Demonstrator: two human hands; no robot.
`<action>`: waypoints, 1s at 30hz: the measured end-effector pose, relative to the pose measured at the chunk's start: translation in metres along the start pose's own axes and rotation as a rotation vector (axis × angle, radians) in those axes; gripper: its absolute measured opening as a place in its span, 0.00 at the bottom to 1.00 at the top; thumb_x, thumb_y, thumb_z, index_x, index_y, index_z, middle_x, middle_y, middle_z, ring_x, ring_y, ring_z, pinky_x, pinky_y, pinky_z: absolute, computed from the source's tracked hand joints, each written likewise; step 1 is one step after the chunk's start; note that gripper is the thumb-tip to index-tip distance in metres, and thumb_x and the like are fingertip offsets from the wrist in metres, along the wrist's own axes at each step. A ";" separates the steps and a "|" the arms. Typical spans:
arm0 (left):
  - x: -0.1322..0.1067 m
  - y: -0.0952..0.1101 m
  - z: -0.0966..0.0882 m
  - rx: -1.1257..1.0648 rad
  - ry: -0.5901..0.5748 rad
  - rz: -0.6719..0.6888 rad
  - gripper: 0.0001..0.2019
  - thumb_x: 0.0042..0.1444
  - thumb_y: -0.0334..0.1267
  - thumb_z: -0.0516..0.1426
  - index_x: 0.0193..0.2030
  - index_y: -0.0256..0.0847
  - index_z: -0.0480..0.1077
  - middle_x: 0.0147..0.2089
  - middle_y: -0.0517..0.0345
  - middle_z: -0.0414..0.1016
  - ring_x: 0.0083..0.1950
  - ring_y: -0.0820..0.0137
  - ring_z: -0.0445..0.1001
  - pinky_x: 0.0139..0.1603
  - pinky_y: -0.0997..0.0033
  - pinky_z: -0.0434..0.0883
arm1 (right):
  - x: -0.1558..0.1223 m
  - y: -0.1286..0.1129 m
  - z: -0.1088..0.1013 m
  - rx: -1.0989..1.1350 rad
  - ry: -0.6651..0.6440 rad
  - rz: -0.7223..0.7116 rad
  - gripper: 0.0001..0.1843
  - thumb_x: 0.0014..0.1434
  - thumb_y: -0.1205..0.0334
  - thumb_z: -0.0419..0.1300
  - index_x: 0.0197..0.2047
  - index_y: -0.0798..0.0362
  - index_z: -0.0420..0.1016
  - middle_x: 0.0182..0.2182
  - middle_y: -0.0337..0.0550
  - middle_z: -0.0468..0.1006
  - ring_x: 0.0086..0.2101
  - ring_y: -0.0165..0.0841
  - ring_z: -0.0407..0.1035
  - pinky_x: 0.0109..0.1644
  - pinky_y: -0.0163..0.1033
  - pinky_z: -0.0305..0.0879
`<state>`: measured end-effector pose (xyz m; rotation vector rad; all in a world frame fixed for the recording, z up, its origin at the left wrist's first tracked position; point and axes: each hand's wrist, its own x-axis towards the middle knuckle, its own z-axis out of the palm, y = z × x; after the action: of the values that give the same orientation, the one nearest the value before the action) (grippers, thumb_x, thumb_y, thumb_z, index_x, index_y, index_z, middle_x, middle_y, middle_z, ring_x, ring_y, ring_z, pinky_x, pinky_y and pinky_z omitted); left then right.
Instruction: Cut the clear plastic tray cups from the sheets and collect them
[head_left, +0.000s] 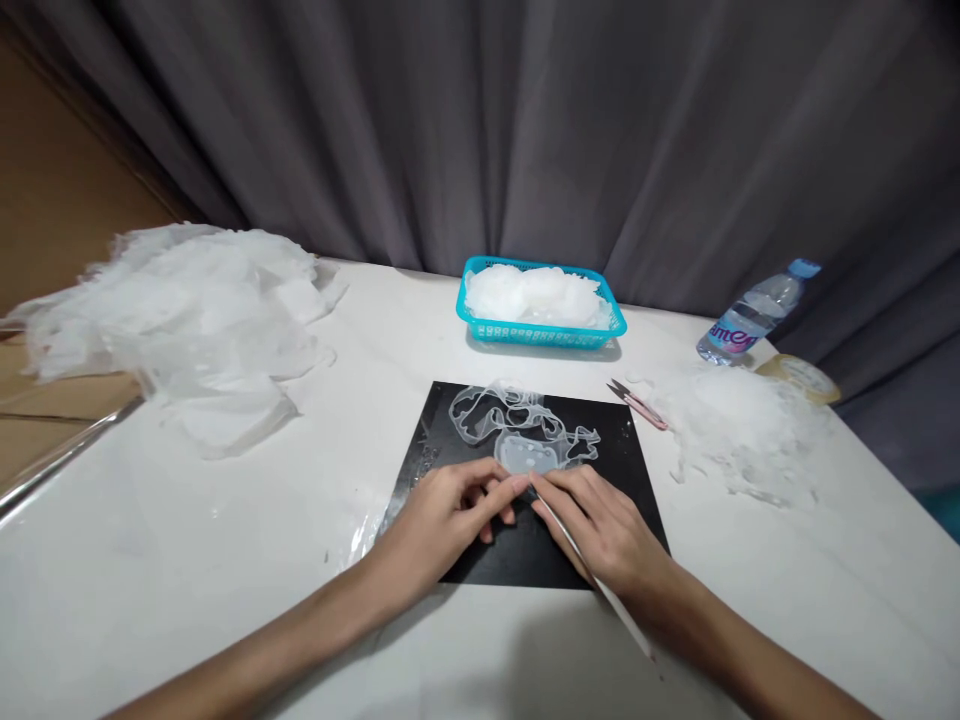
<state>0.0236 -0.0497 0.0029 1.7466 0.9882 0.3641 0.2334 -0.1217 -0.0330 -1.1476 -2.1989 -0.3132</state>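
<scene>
A black mat (457,430) lies on the white table (150,560) in front of me. On it rests a clear, floppy silicone piece (521,430) with looping trim around a flat part. My left hand (442,515) is closed, its fingertips pinching the near edge of that piece. My right hand (600,525) is closed on a thin metal tool (581,555), held like a pen, whose tip meets the piece right beside my left fingertips.
A turquoise basket (540,330) of translucent white pieces stands behind the mat. A big heap of clear film (187,320) fills the left. Small snips (637,403), a pile of trimmings (739,430), a water bottle (750,315) and a tape roll (799,378) are on the right.
</scene>
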 end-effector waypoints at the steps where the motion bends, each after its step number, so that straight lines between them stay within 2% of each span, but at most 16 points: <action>1: 0.001 0.000 0.002 -0.095 -0.009 0.008 0.19 0.69 0.54 0.56 0.37 0.40 0.76 0.33 0.61 0.79 0.29 0.70 0.73 0.32 0.72 0.65 | 0.000 -0.002 0.000 0.002 -0.002 0.003 0.18 0.71 0.71 0.59 0.63 0.61 0.69 0.44 0.55 0.82 0.41 0.40 0.76 0.44 0.44 0.76; 5: 0.003 -0.004 0.007 -0.209 0.005 0.035 0.15 0.66 0.48 0.59 0.36 0.39 0.76 0.32 0.60 0.78 0.31 0.71 0.72 0.34 0.73 0.65 | 0.002 -0.010 0.001 0.053 0.008 0.043 0.15 0.71 0.71 0.57 0.60 0.60 0.71 0.43 0.54 0.82 0.41 0.40 0.75 0.45 0.44 0.76; 7: 0.003 -0.006 0.007 -0.200 0.035 0.045 0.12 0.63 0.43 0.60 0.31 0.39 0.73 0.28 0.63 0.73 0.31 0.72 0.69 0.34 0.73 0.63 | 0.004 -0.003 0.000 0.152 0.036 0.159 0.13 0.73 0.70 0.54 0.57 0.58 0.72 0.44 0.53 0.81 0.42 0.39 0.76 0.47 0.43 0.75; 9: 0.004 -0.008 0.005 -0.183 0.069 0.032 0.12 0.59 0.39 0.59 0.26 0.40 0.67 0.25 0.66 0.65 0.29 0.73 0.63 0.31 0.74 0.59 | 0.005 0.017 -0.005 0.244 0.107 0.407 0.11 0.74 0.67 0.52 0.52 0.55 0.74 0.42 0.49 0.80 0.41 0.37 0.76 0.46 0.42 0.74; 11: 0.006 -0.009 0.001 -0.149 0.065 -0.016 0.12 0.56 0.38 0.57 0.23 0.41 0.62 0.23 0.67 0.60 0.26 0.74 0.58 0.28 0.73 0.55 | 0.004 0.046 -0.013 0.228 0.231 0.754 0.11 0.75 0.60 0.52 0.45 0.53 0.75 0.35 0.43 0.78 0.35 0.36 0.73 0.42 0.43 0.72; 12: 0.008 -0.009 -0.001 -0.128 0.045 -0.041 0.12 0.54 0.39 0.56 0.23 0.41 0.60 0.23 0.67 0.60 0.25 0.74 0.57 0.27 0.73 0.53 | 0.003 0.061 -0.018 0.208 0.307 0.880 0.13 0.74 0.57 0.53 0.42 0.53 0.76 0.34 0.43 0.77 0.35 0.37 0.73 0.42 0.44 0.71; 13: 0.008 -0.008 -0.003 -0.108 0.013 -0.062 0.12 0.53 0.39 0.55 0.22 0.42 0.59 0.22 0.67 0.59 0.25 0.74 0.57 0.27 0.73 0.53 | 0.003 0.073 -0.023 0.230 0.320 0.926 0.13 0.73 0.55 0.55 0.42 0.53 0.77 0.35 0.44 0.78 0.37 0.38 0.73 0.43 0.44 0.71; 15: 0.009 -0.008 -0.006 -0.050 -0.054 -0.073 0.12 0.53 0.39 0.55 0.22 0.42 0.57 0.22 0.67 0.58 0.25 0.74 0.56 0.26 0.72 0.52 | 0.002 0.088 -0.031 0.294 0.285 0.881 0.13 0.72 0.55 0.56 0.44 0.53 0.78 0.39 0.45 0.80 0.41 0.39 0.74 0.45 0.45 0.70; 17: 0.007 -0.006 -0.009 0.063 -0.078 -0.041 0.14 0.55 0.39 0.55 0.22 0.42 0.56 0.22 0.67 0.57 0.25 0.74 0.57 0.27 0.72 0.53 | 0.004 0.086 -0.035 0.346 0.207 0.744 0.11 0.71 0.57 0.57 0.46 0.51 0.79 0.42 0.45 0.80 0.45 0.40 0.74 0.50 0.45 0.69; 18: 0.005 -0.005 -0.010 0.138 -0.049 -0.014 0.15 0.57 0.40 0.56 0.23 0.42 0.57 0.22 0.68 0.57 0.25 0.73 0.57 0.27 0.72 0.54 | 0.005 0.080 -0.035 0.361 0.172 0.671 0.10 0.72 0.58 0.57 0.47 0.50 0.80 0.43 0.44 0.80 0.46 0.39 0.73 0.52 0.46 0.67; 21: 0.002 -0.003 -0.012 0.334 0.243 0.153 0.13 0.62 0.46 0.60 0.31 0.42 0.64 0.26 0.67 0.61 0.27 0.71 0.62 0.31 0.70 0.60 | 0.010 0.054 -0.035 0.424 0.052 0.497 0.10 0.72 0.62 0.58 0.50 0.47 0.80 0.43 0.42 0.80 0.46 0.37 0.72 0.54 0.45 0.66; 23: 0.003 -0.003 -0.011 0.397 0.388 0.348 0.15 0.61 0.48 0.64 0.45 0.41 0.69 0.37 0.60 0.70 0.38 0.66 0.70 0.40 0.67 0.67 | 0.012 0.035 -0.036 0.489 -0.044 0.414 0.12 0.72 0.63 0.58 0.54 0.46 0.80 0.42 0.42 0.79 0.44 0.36 0.71 0.52 0.43 0.66; 24: 0.004 -0.004 -0.010 0.417 0.377 0.439 0.20 0.60 0.49 0.66 0.53 0.42 0.69 0.45 0.55 0.73 0.46 0.62 0.72 0.48 0.64 0.69 | 0.012 0.027 -0.036 0.524 -0.091 0.383 0.14 0.72 0.64 0.57 0.56 0.45 0.80 0.41 0.42 0.77 0.44 0.35 0.70 0.51 0.43 0.67; 26: 0.008 -0.006 -0.008 0.432 0.204 0.558 0.22 0.64 0.47 0.65 0.61 0.45 0.68 0.57 0.50 0.73 0.58 0.58 0.71 0.60 0.58 0.67 | 0.012 0.016 -0.039 0.588 -0.140 0.359 0.17 0.73 0.65 0.56 0.61 0.45 0.77 0.39 0.41 0.75 0.41 0.34 0.70 0.47 0.41 0.68; 28: 0.012 -0.009 -0.005 0.375 0.040 0.542 0.11 0.71 0.45 0.58 0.56 0.45 0.72 0.55 0.53 0.76 0.56 0.61 0.73 0.60 0.59 0.66 | 0.009 0.012 -0.042 0.612 -0.102 0.399 0.20 0.73 0.65 0.55 0.64 0.45 0.74 0.37 0.41 0.73 0.37 0.33 0.69 0.42 0.39 0.69; 30: 0.014 -0.009 -0.004 0.264 0.028 0.444 0.10 0.74 0.44 0.54 0.47 0.43 0.73 0.44 0.57 0.77 0.46 0.66 0.75 0.52 0.64 0.69 | 0.006 0.013 -0.044 0.559 0.009 0.455 0.19 0.74 0.63 0.54 0.63 0.44 0.75 0.37 0.41 0.72 0.36 0.34 0.69 0.39 0.40 0.68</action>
<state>0.0256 -0.0352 -0.0070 2.2102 0.6819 0.5591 0.2599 -0.1306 0.0034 -1.2562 -1.7724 0.4597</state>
